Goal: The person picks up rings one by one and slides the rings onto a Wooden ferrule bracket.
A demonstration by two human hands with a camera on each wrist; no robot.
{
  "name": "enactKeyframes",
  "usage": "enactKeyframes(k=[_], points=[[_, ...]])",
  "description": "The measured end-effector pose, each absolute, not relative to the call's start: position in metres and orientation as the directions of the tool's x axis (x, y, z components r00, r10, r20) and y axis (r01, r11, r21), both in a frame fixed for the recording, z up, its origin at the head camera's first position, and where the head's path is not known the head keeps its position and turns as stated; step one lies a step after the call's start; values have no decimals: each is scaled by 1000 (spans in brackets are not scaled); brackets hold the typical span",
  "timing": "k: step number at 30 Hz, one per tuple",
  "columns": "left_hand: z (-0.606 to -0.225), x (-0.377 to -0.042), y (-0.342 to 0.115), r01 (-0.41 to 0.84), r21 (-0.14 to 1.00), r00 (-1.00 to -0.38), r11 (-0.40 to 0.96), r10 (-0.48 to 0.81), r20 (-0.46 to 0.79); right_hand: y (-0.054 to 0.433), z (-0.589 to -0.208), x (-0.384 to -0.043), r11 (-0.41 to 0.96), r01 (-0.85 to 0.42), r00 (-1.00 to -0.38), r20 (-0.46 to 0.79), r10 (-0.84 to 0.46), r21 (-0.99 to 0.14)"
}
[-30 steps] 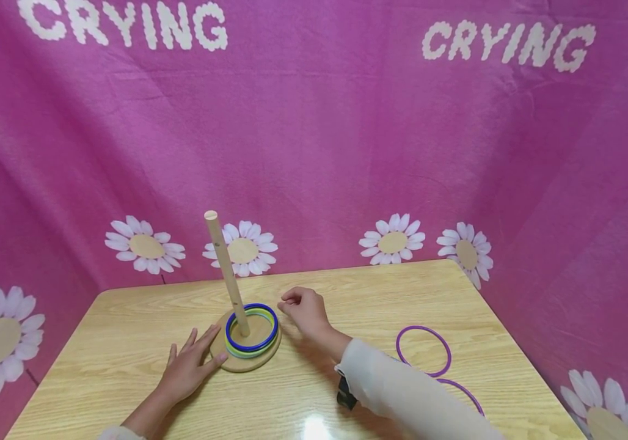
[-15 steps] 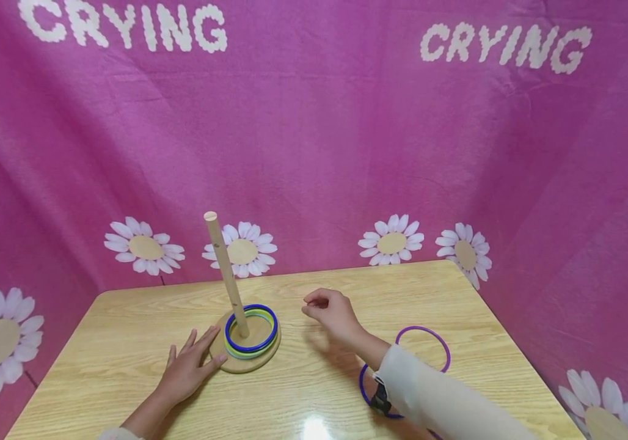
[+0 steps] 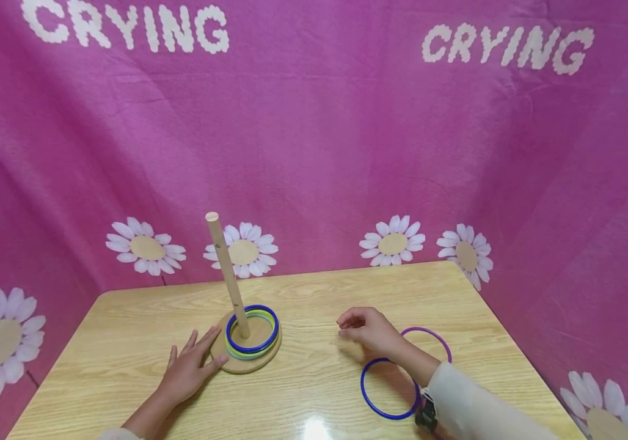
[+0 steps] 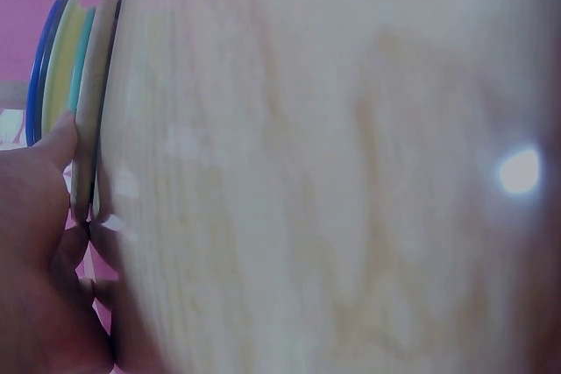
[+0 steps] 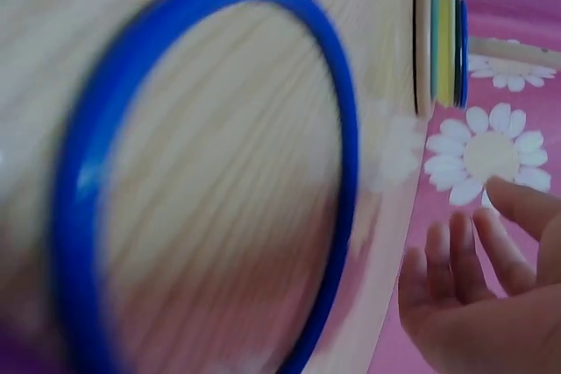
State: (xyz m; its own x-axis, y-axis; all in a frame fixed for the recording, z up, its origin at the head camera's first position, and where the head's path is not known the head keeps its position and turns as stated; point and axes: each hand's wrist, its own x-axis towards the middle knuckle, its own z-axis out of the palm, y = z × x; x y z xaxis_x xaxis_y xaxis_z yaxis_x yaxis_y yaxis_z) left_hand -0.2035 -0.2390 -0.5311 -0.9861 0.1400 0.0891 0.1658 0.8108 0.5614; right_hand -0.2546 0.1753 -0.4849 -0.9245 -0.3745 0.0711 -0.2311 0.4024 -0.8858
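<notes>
Fingers spread, a left hand (image 3: 186, 371) rests on the wooden base (image 3: 245, 368), eight o'clock from stacked rings (image 3: 248, 350). The right hand (image 3: 373, 331), fingers loosely apart, hovers eleven o'clock from a loose blue ring (image 5: 80, 208).

The cloth (image 3: 314, 153) is magenta, printed with white lettering (image 3: 184, 29) and white, beige-centred daisies (image 3: 393, 243). The bench (image 3: 308, 348) is pale yellow-brown with streaky grain; post (image 3: 227, 269) and base (image 3: 245, 368) are tan. The stack (image 5: 444, 50) is banded blue, near-black, yellow and teal. The front ring (image 3: 393, 417) is blue, the back ring (image 3: 423, 329) purple, the sleeve (image 3: 484, 403) cream.
</notes>
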Motion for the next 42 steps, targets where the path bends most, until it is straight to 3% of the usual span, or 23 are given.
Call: enactKeyframes(k=[8, 19, 26, 42], points=[[-530, -203, -238, 163, 567, -987, 807, 138, 88, 212, -491, -249, 407, -266, -841, 4, -541, -874], [-532, -204, -240, 160, 564, -987, 810, 135, 87, 236, -503, -246, 427, -275, -783, -58, -620, -861], [-532, -204, -240, 163, 565, -987, 809, 139, 85, 235, -506, -249, 466, -372, -748, -38, -663, -803], [-531, -206, -239, 162, 559, -987, 813, 141, 82, 227, -507, -253, 538, -422, -781, -8, -624, -730]])
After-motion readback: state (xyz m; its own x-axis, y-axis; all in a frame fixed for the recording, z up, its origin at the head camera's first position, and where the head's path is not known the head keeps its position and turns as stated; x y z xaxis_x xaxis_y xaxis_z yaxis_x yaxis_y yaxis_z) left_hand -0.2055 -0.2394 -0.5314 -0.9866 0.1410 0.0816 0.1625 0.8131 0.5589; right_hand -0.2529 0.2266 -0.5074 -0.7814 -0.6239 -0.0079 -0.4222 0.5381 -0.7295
